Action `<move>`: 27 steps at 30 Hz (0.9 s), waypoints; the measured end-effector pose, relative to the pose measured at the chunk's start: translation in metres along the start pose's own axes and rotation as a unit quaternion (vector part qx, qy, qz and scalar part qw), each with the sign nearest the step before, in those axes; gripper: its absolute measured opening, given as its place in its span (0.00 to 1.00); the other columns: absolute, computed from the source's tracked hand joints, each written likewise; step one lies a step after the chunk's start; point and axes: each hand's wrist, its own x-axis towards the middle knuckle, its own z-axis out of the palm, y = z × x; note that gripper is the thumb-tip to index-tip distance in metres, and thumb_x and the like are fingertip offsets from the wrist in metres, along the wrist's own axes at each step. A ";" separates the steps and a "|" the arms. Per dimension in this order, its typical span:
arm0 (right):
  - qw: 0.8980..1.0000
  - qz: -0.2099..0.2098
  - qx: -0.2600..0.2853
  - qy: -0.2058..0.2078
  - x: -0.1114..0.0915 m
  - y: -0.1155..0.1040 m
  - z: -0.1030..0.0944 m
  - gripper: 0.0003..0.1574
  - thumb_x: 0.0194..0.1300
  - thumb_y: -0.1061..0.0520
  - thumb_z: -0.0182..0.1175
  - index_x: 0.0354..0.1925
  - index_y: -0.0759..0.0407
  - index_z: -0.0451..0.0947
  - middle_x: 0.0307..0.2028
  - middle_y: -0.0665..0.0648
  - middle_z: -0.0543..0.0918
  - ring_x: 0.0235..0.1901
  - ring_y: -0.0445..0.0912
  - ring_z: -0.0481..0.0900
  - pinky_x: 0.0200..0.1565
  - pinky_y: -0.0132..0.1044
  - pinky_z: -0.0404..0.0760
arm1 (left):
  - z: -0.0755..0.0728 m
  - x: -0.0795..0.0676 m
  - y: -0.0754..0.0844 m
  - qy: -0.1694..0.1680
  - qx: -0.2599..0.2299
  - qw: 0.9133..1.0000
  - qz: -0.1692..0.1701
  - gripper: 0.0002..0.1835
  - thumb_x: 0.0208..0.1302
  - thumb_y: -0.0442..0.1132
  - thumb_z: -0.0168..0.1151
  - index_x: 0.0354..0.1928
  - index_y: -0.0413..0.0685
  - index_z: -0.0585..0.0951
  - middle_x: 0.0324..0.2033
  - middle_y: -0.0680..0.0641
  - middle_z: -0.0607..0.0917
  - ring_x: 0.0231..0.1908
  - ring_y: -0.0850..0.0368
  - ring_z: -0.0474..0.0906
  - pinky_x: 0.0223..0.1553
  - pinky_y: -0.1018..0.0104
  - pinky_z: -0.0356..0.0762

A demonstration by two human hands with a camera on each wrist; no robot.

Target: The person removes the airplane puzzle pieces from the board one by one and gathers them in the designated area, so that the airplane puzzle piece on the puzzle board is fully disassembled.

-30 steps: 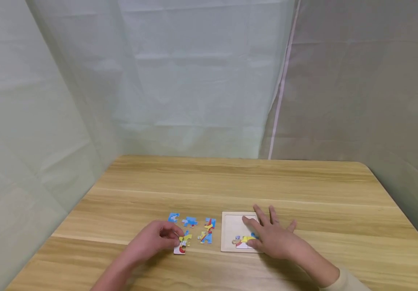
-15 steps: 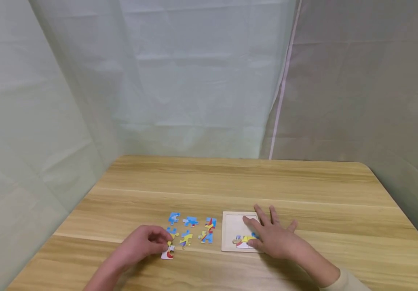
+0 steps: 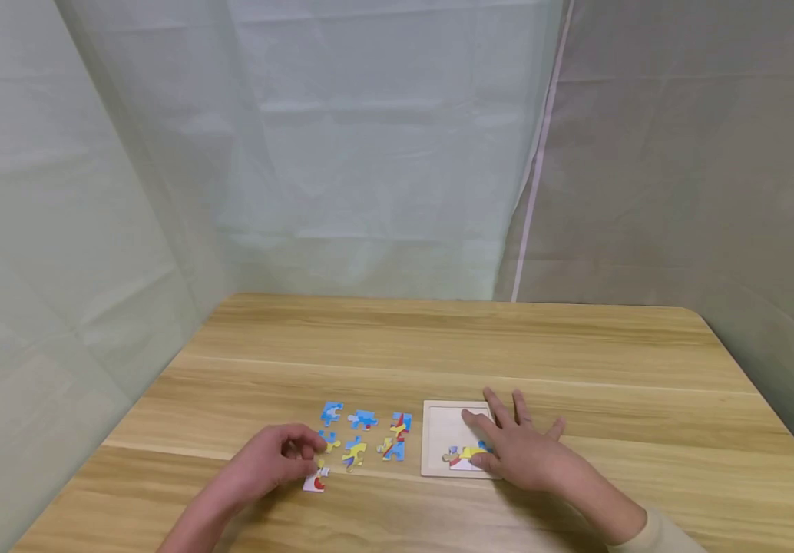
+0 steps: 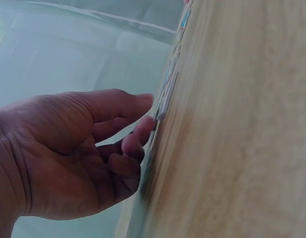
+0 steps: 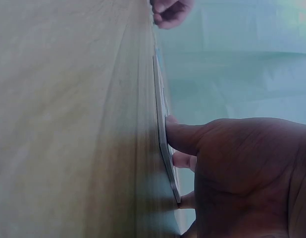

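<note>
A white puzzle piece with a red patch lies at the near left of the loose pieces. My left hand is beside it, thumb and forefinger bent and apart, tips close to the piece; the left wrist view shows a gap between the tips, though contact is hard to tell. My right hand rests with spread fingers on the right side of a wooden puzzle tray. Joined pieces sit along the tray's near edge, partly hidden by that hand. In the right wrist view the thumb presses on the tray.
Left of the tray lie several loose puzzle pieces: a blue one, a blue and white one, a yellow and blue one, and a red and blue one. Fabric curtains hang behind the wooden table.
My left hand has drawn the white and red piece to the left and nearer, away from the yellow and blue piece. My right hand stays on the tray.
</note>
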 end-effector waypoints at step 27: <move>1.000 0.002 -0.018 0.000 0.003 -0.004 0.004 0.41 0.72 0.34 0.55 0.77 0.37 0.58 0.80 0.60 0.44 0.75 0.71 0.39 0.48 0.90 0.44 | 0.079 0.058 0.059 -0.041 0.026 0.989 0.141 0.05 0.64 0.33 0.67 0.41 0.47 0.85 0.29 0.57 0.80 0.25 0.63 0.72 0.27 0.72 0.71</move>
